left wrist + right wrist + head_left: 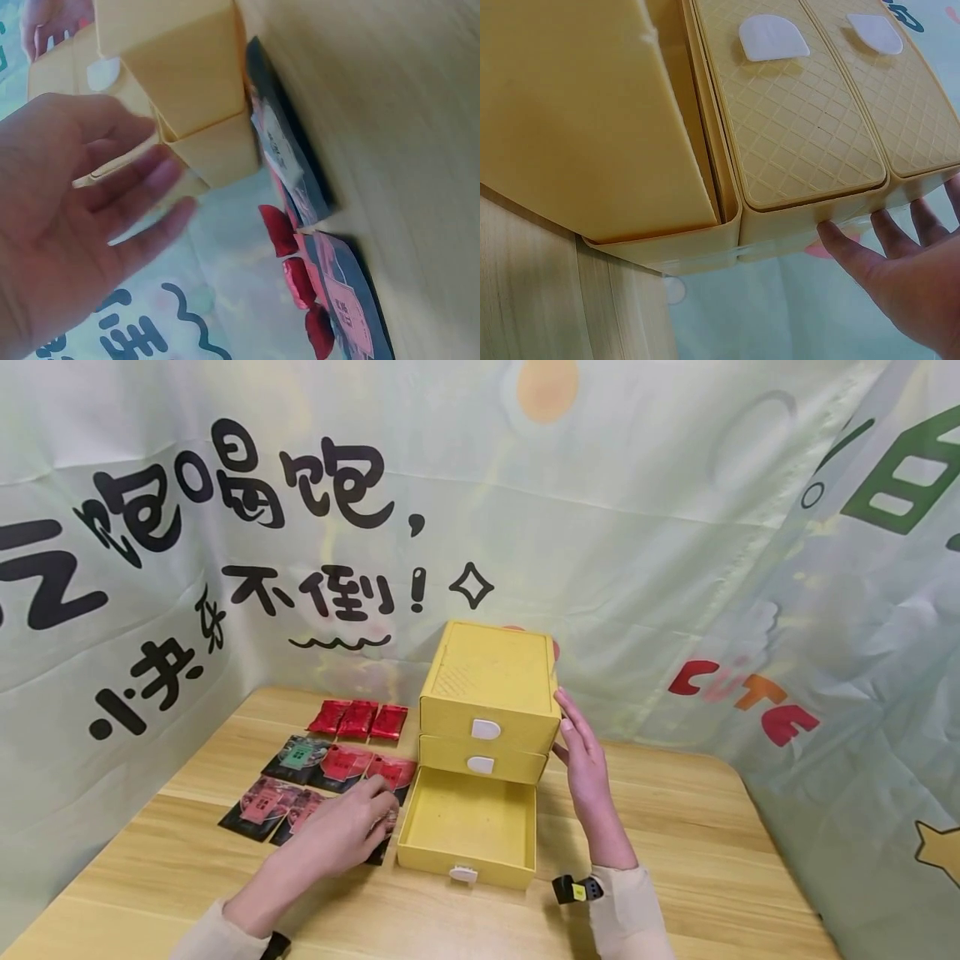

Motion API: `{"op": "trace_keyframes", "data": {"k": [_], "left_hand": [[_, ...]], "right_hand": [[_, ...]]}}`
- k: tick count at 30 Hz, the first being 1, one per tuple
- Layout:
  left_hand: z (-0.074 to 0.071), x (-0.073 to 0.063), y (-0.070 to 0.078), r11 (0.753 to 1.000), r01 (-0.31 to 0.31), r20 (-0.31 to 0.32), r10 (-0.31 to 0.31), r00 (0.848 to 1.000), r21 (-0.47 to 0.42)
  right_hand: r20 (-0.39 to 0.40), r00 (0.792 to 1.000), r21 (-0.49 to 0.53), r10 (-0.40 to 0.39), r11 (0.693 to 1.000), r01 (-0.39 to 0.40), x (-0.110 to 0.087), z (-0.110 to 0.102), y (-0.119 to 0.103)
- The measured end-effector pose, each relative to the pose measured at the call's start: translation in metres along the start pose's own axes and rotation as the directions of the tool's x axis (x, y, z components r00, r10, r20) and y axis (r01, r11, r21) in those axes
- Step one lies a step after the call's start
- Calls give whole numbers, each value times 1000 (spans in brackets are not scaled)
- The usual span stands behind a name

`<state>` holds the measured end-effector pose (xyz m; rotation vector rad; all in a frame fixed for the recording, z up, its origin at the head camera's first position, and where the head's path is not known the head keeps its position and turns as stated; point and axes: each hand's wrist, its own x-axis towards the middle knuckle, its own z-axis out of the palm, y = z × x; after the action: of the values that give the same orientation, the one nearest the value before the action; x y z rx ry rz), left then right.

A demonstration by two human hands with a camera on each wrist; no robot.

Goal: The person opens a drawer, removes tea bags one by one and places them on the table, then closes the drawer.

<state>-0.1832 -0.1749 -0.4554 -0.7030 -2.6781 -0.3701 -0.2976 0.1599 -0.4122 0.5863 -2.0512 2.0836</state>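
A yellow unit of three stacked drawers (pixel 491 672) stands at the middle of the table, white tabs on its fronts. Its bottom drawer (pixel 467 817) is pulled out; the two above are closed. My right hand (pixel 588 772) touches the unit's right side with extended fingers, seen also in the right wrist view beside the closed drawers (pixel 802 112). Left of the pulled-out drawer, my left hand (pixel 345 827) is over flat dark packets (pixel 257 808) with pink labels and partly hides them. In the left wrist view its fingers (pixel 139 184) are loosely spread and hold nothing.
Several flat packets lie in rows on the wooden table (pixel 675 827), one with a green label (pixel 297 753). Behind them is a row of small shiny red packets (pixel 356 720). A printed cloth (pixel 615 527) hangs around the table's back and sides.
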Motion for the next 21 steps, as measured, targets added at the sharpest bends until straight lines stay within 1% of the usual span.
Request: {"op": "trace_keyframes", "data": {"k": [2,3,5,8,11,13,17,18,21], "left_hand": [[-1,2,2,1000,-26,-68,26,997,3],[-1,3,3,999,-44,-103,45,994,13],[-1,5,4,995,-90,-171,94,981,30],[-1,9,8,984,-172,-251,178,952,44],[-1,13,13,964,-260,-303,267,915,65],[0,15,17,945,-315,-326,327,887,90],[1,19,25,901,-405,-342,433,834,152],[2,20,27,890,-423,-340,455,823,170],[5,21,33,857,-465,-319,515,796,222]], "right_hand": [[-2,1000,-2,0,1000,0,0,0,0],[-3,1000,-3,0,1000,0,0,0,0],[-2,1000,-1,-3,1000,3,0,0,0],[-3,1000,3,-4,1000,4,0,0,0],[-4,1000,3,1,1000,-1,-1,0,-1],[-5,1000,1,5,1000,-5,-1,0,-1],[-7,1000,-2,7,1000,-7,-1,0,0],[-6,1000,-1,6,1000,-6,-1,0,0],[-3,1000,9,2,1000,-2,0,0,0]]}}
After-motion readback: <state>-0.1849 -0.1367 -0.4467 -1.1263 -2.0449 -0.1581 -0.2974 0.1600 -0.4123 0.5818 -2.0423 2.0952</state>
